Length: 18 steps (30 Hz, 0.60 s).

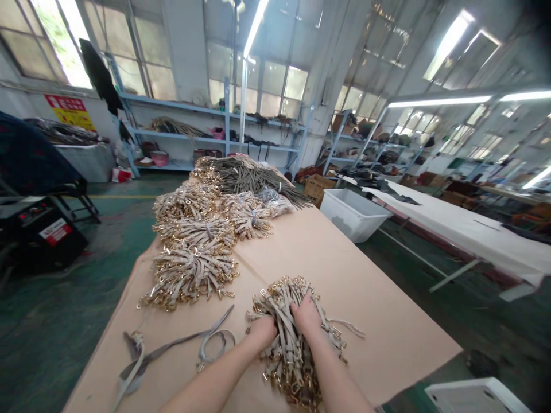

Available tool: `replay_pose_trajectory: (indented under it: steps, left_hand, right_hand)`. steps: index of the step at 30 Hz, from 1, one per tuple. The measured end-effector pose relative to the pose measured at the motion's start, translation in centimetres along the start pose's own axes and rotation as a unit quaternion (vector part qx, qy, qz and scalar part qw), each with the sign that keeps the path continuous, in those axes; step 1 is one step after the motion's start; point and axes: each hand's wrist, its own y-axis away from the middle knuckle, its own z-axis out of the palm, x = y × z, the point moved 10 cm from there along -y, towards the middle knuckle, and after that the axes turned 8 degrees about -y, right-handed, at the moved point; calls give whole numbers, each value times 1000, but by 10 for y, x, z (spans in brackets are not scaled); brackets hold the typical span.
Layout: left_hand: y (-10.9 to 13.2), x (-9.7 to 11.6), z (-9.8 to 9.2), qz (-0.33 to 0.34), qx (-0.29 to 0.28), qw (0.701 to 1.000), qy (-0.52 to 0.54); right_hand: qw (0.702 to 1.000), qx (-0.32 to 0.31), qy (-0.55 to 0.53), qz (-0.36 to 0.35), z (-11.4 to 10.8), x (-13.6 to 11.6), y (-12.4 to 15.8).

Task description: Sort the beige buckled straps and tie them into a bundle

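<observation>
A thick bundle of beige straps with gold metal clasps (287, 350) lies on the near part of the brown-covered table (379, 321). My left hand (263, 331) closes on the bundle's left side, its fingertips hidden among the straps. On the other side, my right hand (306, 315) grips the bundle with the thumb on top and the other fingers mostly out of sight. Clasps stick out at both ends of the bundle. To the left of my arms lie a loose grey strip (172, 346) and a curled pale strap (210, 347).
Several similar strap bundles (193, 269) are piled along the table's left side, with long dark straps (253, 175) behind. A clear plastic bag (278, 203) lies beside them. Right of the table stand a white bin (355, 215) and a long white table (451, 223).
</observation>
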Motion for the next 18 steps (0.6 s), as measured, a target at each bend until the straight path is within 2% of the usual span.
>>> replay_pose_trajectory:
  steps: [4, 10, 14, 18]
  left_hand:
    - [25, 0, -21, 1, 55, 998, -10]
    - [55, 10, -43, 38, 82, 996, 13]
    - [67, 19, -53, 52, 92, 994, 28]
    - [68, 41, -64, 75, 113, 991, 21]
  right_hand:
    - [1000, 1, -2, -4, -3, 1, 8]
    - [1000, 6, -11, -2, -8, 3, 19]
    - [1000, 10, -18, -3, -10, 3, 24]
    - [1000, 8, -25, -2, -11, 5, 24]
